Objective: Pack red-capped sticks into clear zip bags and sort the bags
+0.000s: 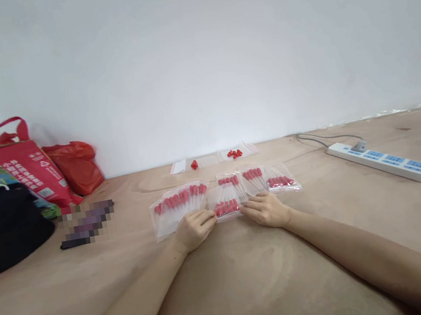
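Observation:
In the head view, a clear zip bag (223, 195) with several red-bulbed droppers lies on the table between my hands. My left hand (196, 229) pinches its lower left corner, and the closed fingers of my right hand (265, 211) grip its lower right corner. Left of it, partly behind my left hand, is a wider bag (167, 225) with several more red-ended droppers. Another bag (253, 174) sits just beyond my right hand, its lower part hidden. Farther right lies one more bag (281, 181), red ends toward me.
By the wall are two small bags with loose red bulbs (234, 153) and thin clear tubes (209, 161) between them. A white power strip (382, 160) lies right. Left stand a red shopping bag (35, 169), a red plastic bag (78, 167) and a black hat-like item (1, 229), near a pixelated dark object (88, 225).

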{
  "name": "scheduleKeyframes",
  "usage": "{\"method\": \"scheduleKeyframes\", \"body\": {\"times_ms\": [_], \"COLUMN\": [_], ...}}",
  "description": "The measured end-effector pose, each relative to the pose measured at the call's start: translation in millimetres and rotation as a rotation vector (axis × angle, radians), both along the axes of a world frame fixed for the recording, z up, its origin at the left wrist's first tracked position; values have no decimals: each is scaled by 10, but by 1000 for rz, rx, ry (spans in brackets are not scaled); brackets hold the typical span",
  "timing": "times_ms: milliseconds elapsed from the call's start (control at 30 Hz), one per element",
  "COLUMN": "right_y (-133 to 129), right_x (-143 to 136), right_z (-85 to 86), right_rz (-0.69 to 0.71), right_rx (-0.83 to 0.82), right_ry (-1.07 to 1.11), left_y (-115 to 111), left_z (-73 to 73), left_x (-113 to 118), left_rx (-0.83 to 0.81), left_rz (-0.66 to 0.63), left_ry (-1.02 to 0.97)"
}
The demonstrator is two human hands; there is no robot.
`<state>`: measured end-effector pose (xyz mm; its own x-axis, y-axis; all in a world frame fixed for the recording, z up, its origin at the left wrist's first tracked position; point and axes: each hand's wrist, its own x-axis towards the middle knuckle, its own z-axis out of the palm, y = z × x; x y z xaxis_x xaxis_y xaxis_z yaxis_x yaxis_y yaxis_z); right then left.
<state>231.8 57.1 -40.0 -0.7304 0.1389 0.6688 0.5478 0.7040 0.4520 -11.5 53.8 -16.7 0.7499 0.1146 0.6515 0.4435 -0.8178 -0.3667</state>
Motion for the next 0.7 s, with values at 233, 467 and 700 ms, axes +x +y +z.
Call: {"method": "scheduleKeyframes", "body": {"times_ms": [233,467,700], "right_y": [-15,-63,-88], "right_x": [-40,-147,-215], "right_z": [28,95,76], "right_rz": [-17,-19,-26], "right_rx": [-6,-36,-58], "right_ry": [6,16,46], "left_y": [-7,-24,-49], "left_z": [-40,-124,-66], "left_x": [74,350,370], "left_rx": [-157,-153,-6], "left_rz": [55,58,71], "left_ry": [-42,-103,-40]}}
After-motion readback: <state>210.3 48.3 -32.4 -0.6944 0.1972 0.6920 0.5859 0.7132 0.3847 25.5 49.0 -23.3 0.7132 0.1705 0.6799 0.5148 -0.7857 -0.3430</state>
